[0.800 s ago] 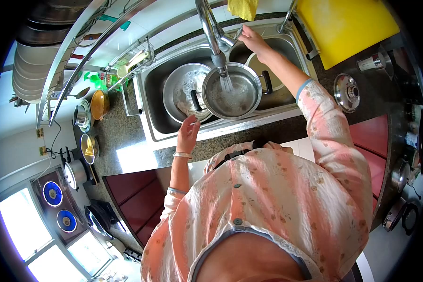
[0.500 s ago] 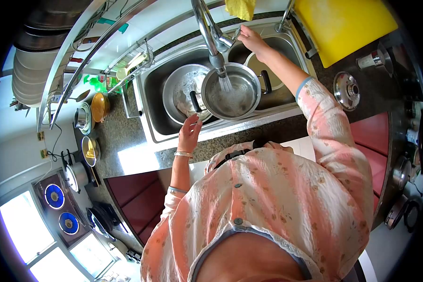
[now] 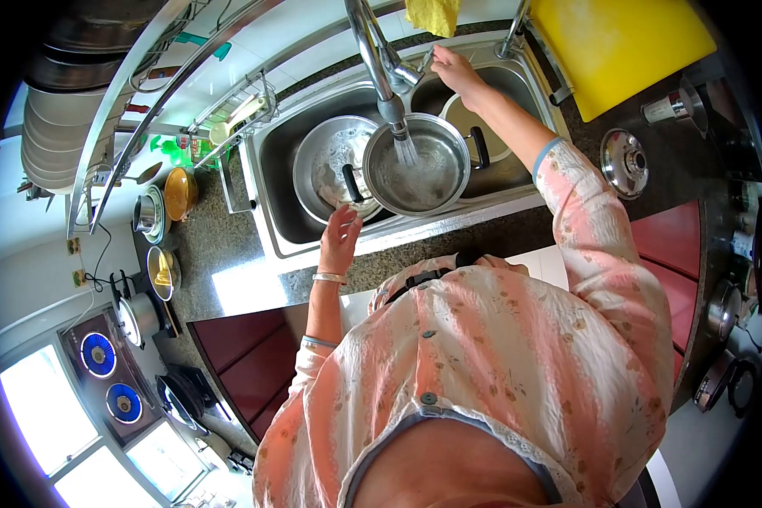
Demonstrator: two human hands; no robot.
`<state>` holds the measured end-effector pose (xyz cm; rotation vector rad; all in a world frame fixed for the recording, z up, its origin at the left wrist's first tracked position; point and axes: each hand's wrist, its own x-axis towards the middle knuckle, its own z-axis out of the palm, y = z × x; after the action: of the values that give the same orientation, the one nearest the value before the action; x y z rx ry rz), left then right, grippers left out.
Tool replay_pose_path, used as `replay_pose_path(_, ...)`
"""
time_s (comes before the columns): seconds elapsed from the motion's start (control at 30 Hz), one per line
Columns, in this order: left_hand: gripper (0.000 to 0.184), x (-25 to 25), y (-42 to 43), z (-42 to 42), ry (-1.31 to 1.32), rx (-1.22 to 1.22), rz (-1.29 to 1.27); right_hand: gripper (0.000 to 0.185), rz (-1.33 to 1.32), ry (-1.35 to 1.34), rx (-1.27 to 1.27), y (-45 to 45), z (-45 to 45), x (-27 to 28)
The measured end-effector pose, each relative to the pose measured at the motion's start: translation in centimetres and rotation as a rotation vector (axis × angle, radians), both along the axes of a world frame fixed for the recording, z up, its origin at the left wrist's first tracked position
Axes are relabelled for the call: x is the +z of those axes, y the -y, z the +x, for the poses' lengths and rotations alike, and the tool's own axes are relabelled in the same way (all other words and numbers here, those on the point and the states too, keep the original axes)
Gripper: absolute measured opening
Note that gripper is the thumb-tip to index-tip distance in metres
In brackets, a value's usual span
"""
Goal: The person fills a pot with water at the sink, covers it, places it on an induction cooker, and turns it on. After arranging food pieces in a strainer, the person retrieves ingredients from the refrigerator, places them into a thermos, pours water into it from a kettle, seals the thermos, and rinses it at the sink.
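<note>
Steel pot, black-handled, under running faucet; right hand, fingers bent at lever, pinch unclear; left hand near metal basin, fingers loosely curled.

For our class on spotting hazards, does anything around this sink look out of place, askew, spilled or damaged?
The stainless-steel pot with black handles looks oddly placed: it sits across the middle of the steel double sink, partly over the round metal basin, rather than down in one bowl. I see no clear spill or damage.
</note>
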<state>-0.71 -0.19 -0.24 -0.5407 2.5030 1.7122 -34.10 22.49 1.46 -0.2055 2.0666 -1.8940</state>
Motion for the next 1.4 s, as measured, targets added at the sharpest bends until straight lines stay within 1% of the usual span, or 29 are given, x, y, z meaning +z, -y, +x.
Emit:
replay_pose_path(0.1,0.043,0.0,-0.2,-0.1,-0.049,0.038,-0.007,0.064,0.0,-0.018,-0.016,0.0,0.0,0.2)
replay_pose_path(0.17,0.044,0.1,-0.2,-0.1,-0.044,0.022,-0.032,0.051,0.021,-0.039,0.011,-0.1,0.1,0.7)
replay_pose_path(0.2,0.044,0.2,-0.3,-0.1,-0.043,0.021,-0.032,0.051,0.021,-0.038,0.011,0.0,0.1,0.5)
replay_pose_path(0.27,0.044,0.2,-0.4,-0.1,-0.008,0.033,-0.018,0.034,-0.031,-0.106,-0.049,0.2,0.1,0.1)
replay_pose_path(0.3,0.044,0.3,-0.3,-0.1,-0.007,0.032,-0.018,0.034,-0.031,-0.105,-0.051,0.3,-0.3,-0.8)
replay_pose_path(0.37,0.049,0.3,-0.1,-0.2,0.05,-0.011,-0.036,0.027,0.001,-0.126,-0.023,0.4,-1.6,-2.7)
replay_pose_path(0.4,0.049,0.2,-0.1,-0.2,0.05,-0.013,-0.037,0.027,0.001,-0.126,-0.024,0.4,-1.5,-2.4)
replay_pose_path(0.47,0.05,0.1,-0.1,-0.3,0.045,-0.001,-0.008,0.042,0.091,-0.119,0.002,0.3,-1.4,-1.8)
replay_pose_path(0.5,0.05,0.2,-0.2,-0.3,0.045,-0.002,-0.008,0.042,0.091,-0.119,0.0,0.4,-1.4,-1.8)
replay_pose_path(0.57,0.045,0.3,-0.6,-0.5,-0.002,0.039,-0.019,0.055,0.099,-0.106,0.067,0.8,-1.7,-1.7)
replay_pose_path(0.6,0.045,0.3,-0.6,-0.6,-0.002,0.037,-0.019,0.055,0.099,-0.106,0.065,1.2,-1.5,-1.8)
replay_pose_path(0.67,0.046,0.2,-0.5,-0.6,0.021,0.032,-0.019,0.062,0.067,-0.189,-0.09,2.4,-1.1,-2.1)
replay_pose_path(0.8,0.046,0.2,-0.6,-0.6,0.012,0.033,-0.018,0.062,0.168,-0.174,0.001,3.4,-2.0,-2.2)
replay_pose_path(0.87,0.045,0.2,-0.5,-0.6,0.0,0.036,-0.017,0.064,0.055,-0.199,0.015,4.0,-2.3,-2.7)
replay_pose_path(1.0,0.047,0.6,-0.3,-0.7,-0.022,0.029,-0.017,0.065,0.062,-0.215,-0.004,4.2,-1.5,-1.3)
replay_pose_path(1.07,0.049,0.9,-0.5,-1.1,-0.054,0.073,0.109,0.066,0.073,-0.203,0.054,3.6,-1.6,-0.9)
replay_pose_path(1.1,0.049,1.1,-0.4,-1.4,-0.053,0.073,0.11,0.066,0.074,-0.202,0.054,3.1,-1.3,0.2)
replay_pose_path(1.17,0.052,1.7,-0.1,-2.3,-0.004,0.078,0.095,0.061,0.075,-0.074,0.151,1.8,0.0,2.8)
replay_pose_path(1.2,0.055,2.4,-0.2,-2.9,-0.002,0.078,0.115,0.061,0.073,-0.076,0.145,1.2,0.7,3.0)
replay_pose_path(1.27,0.057,3.7,0.0,-4.2,0.035,0.035,0.126,0.059,0.207,-0.217,0.019,-0.7,2.1,2.2)
replay_pose_path(1.3,0.059,3.9,0.2,-4.8,0.075,-0.001,0.14,0.057,0.195,-0.302,-0.017,-2.4,3.2,0.9)
replay_pose_path(1.33,0.062,2.9,0.8,-5.3,0.082,-0.013,0.174,0.056,0.185,-0.388,-0.054,-4.5,4.4,-0.6)
replay_pose_path(1.37,0.056,3.1,0.9,-6.0,0.112,-0.01,0.167,0.051,0.213,-0.571,-0.136,-6.7,6.0,-1.7)
replay_pose_path(1.4,0.051,2.6,1.2,-6.6,0.152,-0.027,0.177,0.051,0.265,-0.638,-0.172,-9.5,7.8,-1.7)
